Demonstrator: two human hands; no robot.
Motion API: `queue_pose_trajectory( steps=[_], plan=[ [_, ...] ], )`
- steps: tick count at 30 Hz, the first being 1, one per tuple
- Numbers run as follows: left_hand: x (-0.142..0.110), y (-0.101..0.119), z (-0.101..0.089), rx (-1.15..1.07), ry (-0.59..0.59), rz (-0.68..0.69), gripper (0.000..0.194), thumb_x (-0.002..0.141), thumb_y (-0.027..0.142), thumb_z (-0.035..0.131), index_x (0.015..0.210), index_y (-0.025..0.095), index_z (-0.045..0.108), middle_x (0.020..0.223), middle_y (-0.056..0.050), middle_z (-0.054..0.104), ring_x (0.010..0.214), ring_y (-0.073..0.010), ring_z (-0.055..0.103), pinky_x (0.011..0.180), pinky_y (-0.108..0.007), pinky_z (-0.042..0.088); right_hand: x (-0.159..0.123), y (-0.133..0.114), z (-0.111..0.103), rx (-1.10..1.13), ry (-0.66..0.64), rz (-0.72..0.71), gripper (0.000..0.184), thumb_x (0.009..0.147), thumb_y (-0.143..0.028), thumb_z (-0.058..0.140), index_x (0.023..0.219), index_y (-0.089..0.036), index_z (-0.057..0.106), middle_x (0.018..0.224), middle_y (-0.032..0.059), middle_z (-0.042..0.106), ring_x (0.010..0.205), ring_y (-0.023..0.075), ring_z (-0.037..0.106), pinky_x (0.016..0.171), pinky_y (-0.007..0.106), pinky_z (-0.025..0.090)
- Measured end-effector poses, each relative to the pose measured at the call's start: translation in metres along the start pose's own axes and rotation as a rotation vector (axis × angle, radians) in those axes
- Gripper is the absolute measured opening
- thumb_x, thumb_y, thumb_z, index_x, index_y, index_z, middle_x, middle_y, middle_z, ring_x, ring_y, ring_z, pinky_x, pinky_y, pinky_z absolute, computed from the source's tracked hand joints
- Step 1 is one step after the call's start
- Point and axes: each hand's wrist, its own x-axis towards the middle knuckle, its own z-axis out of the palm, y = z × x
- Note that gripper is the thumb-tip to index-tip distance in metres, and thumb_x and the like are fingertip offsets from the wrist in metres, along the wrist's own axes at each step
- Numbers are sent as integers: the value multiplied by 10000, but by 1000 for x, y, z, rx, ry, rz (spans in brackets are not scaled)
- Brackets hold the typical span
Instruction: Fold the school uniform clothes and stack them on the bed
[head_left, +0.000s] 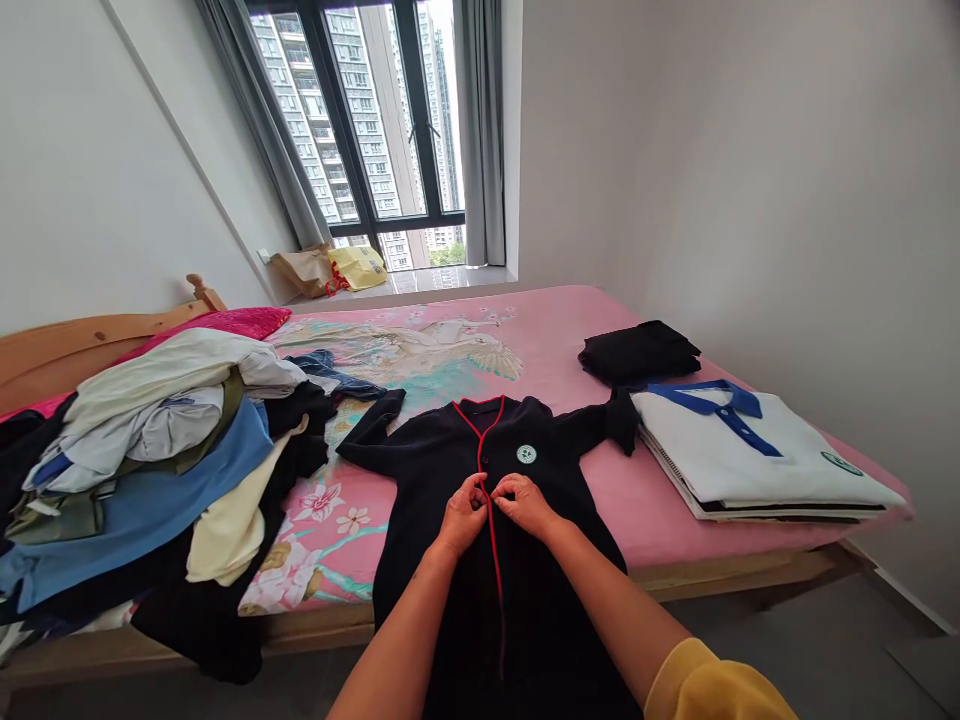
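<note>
I have the cardigan (427,470) in front of me at the near side of the bed (562,315), lying front up, its lower part running down past the bed's near edge. Its long axis runs away from me: the neck points toward the window (375,120) and the hem end comes back toward me between the forearms. The red trim (494,560) marks that line down the front, leaning slightly. Two sleeves spread sideways; the one on my left bends back toward the window, and the other reaches right, its cuff right by the white stack (750,450).

My left hand (463,515) has thumb and forefinger pinched on the trim, just below the chest. My right hand (527,505) pinches the opposite side of the opening, close beside it, its other fingers curled. I cannot tell whether a button sits between those fingertips.

Counting: one cardigan, one round badge (526,454) on its chest, and one button (485,461) I can make out above the hands. To the right lie two folded stacks, the white one and a black one (641,352) farther back. At left is one heap (180,520) of loose clothes, too tangled to count. Two bags stand on the sill, one brown (300,270), one yellow (360,268). Two curtains (484,130) flank the window.
</note>
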Motion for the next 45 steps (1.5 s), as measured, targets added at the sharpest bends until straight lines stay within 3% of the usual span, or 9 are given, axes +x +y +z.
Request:
queue_pose_trajectory(
  steps=[9, 17, 25, 28, 36, 45],
  plan=[
    [0, 2, -2, -30, -2, -33, 463, 689, 147, 541, 1148, 199, 507, 687, 64, 575, 610, -83, 510, 668, -228, 443, -1, -7, -2, -192, -48, -105, 102, 711, -140, 605, 774, -204, 654, 941, 34, 566, 916, 166, 500, 827, 297, 398],
    [4, 6, -5, -5, -19, -63, 469, 682, 161, 558, 1148, 173, 503, 653, 62, 548, 601, -92, 522, 632, -226, 444, -3, -11, 5, -298, -42, -98, 87, 712, -160, 605, 787, -201, 595, 960, 29, 539, 926, 184, 463, 771, 308, 343],
    [4, 2, 5, 149, 91, -25, 383, 637, 71, 514, 998, 187, 570, 684, 41, 496, 671, -117, 496, 712, -277, 441, -7, -6, 8, -266, -3, -78, 77, 730, -148, 578, 781, -205, 585, 938, 16, 543, 923, 168, 472, 792, 289, 330],
    [-1, 4, 7, 186, 129, 30, 467, 632, 39, 505, 1068, 199, 547, 780, 17, 507, 770, -131, 502, 795, -307, 441, -7, -3, 8, -244, 16, -79, 70, 728, -154, 584, 778, -202, 588, 935, 13, 547, 919, 165, 478, 801, 288, 334],
    [-10, 10, 5, 213, 96, 93, 481, 743, 82, 482, 1199, 235, 508, 789, 11, 597, 777, -136, 551, 831, -327, 457, -9, -1, 10, -203, 59, -101, 77, 715, -147, 593, 775, -194, 578, 913, 13, 555, 915, 168, 485, 803, 289, 350],
    [-8, 9, 7, 232, 105, 94, 516, 712, 63, 499, 1192, 252, 494, 787, 26, 596, 768, -131, 549, 822, -311, 432, -12, 1, 12, -167, 97, -115, 111, 695, -118, 576, 779, -190, 567, 889, 20, 553, 907, 172, 485, 817, 296, 364]
  ],
)
